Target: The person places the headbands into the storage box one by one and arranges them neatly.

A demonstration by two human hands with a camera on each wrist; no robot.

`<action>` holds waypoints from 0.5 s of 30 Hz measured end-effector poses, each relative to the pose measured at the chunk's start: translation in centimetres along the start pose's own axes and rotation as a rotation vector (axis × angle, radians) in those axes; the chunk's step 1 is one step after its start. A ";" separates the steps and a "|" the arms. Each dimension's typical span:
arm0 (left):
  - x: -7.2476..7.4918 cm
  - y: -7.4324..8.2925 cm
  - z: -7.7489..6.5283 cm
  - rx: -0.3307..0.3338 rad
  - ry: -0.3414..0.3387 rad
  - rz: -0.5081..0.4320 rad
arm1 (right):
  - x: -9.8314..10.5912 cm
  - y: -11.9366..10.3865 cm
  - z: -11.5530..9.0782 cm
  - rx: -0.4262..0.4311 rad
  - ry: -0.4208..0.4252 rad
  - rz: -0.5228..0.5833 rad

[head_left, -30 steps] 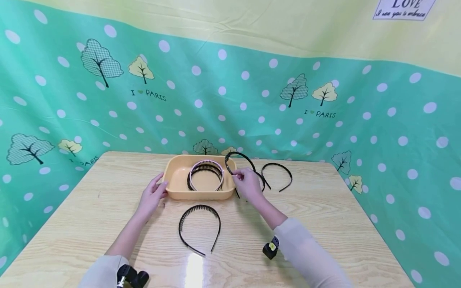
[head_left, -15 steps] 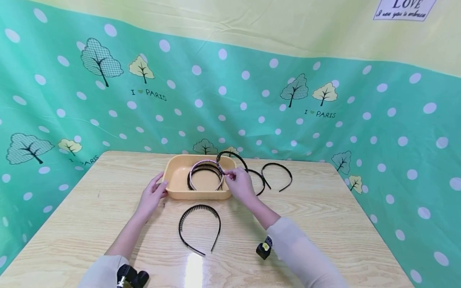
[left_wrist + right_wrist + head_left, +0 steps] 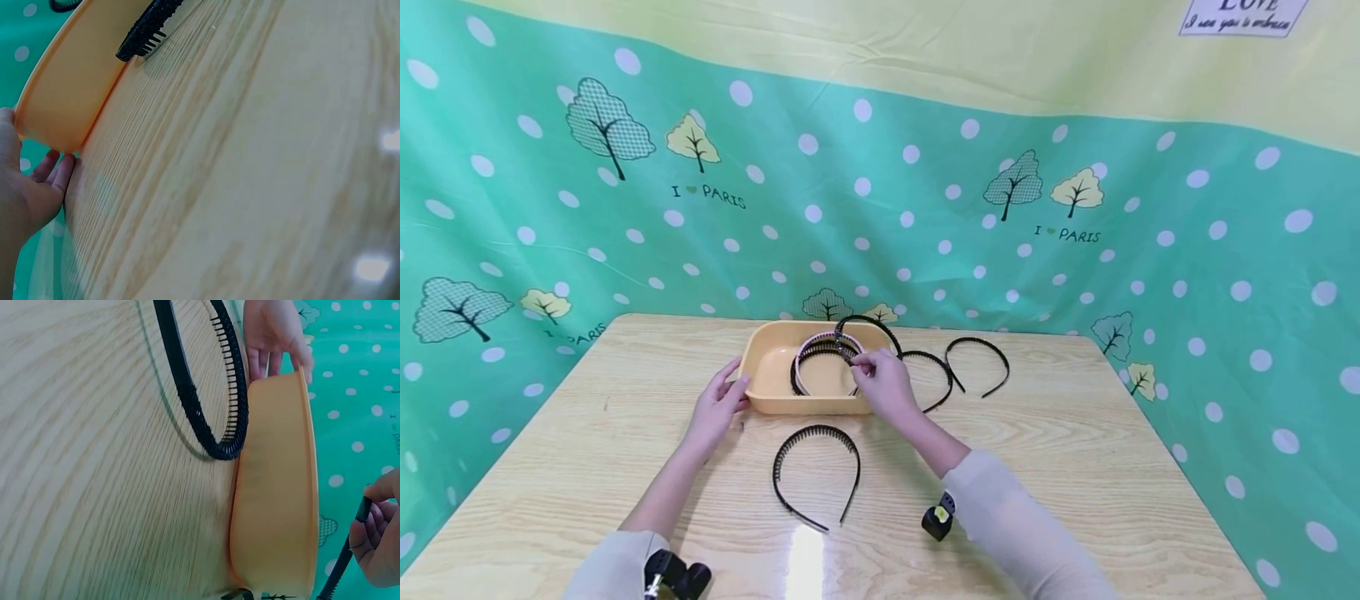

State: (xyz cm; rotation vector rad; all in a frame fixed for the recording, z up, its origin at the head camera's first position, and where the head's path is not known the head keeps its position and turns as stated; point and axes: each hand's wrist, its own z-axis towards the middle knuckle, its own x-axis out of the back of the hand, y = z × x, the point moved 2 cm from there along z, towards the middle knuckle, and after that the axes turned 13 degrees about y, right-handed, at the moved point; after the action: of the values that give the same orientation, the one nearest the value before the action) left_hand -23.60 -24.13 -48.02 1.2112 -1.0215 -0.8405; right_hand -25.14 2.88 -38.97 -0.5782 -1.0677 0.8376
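My left hand (image 3: 718, 408) grips the left end of a pale orange plastic box (image 3: 808, 406), thumb at the rim and fingers against the outer wall. Over the box's right part, my right hand (image 3: 887, 385) pinches a black headband (image 3: 871, 317) near one end; its arc stands raised above the back rim. In the right wrist view thumb and fingertips meet on this headband (image 3: 343, 565). Inside the box lie a pink headband (image 3: 827, 335) and black toothed headband (image 3: 793, 379), overlapping; their lower ends are hidden by the front wall.
A black toothed headband (image 3: 817, 430) lies on the wooden table (image 3: 1075, 492) in front of the box. Right of the box are two more black headbands, one (image 3: 934, 358) partly behind my right hand and another (image 3: 1006, 367) farther right. A patterned green curtain (image 3: 925, 208) hangs behind.
My right hand has moved left with the black headband, from the box's right rim to over its inside. My left hand has stayed on the box.
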 end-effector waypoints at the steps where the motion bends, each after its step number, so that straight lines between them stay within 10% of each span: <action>1: 0.0 0.0 0.0 0.001 0.000 0.001 | -0.1 -0.1 0.0 0.003 0.001 0.001; 15: 0.0 0.0 0.0 -0.002 -0.002 0.002 | -1.7 -1.3 -0.4 0.032 -0.012 -0.014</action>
State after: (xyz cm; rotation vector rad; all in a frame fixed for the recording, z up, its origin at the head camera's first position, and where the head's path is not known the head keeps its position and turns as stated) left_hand -23.62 -24.14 -47.97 1.2080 -1.0234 -0.8409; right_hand -24.73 0.69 -39.01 -0.5387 -1.0670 0.8451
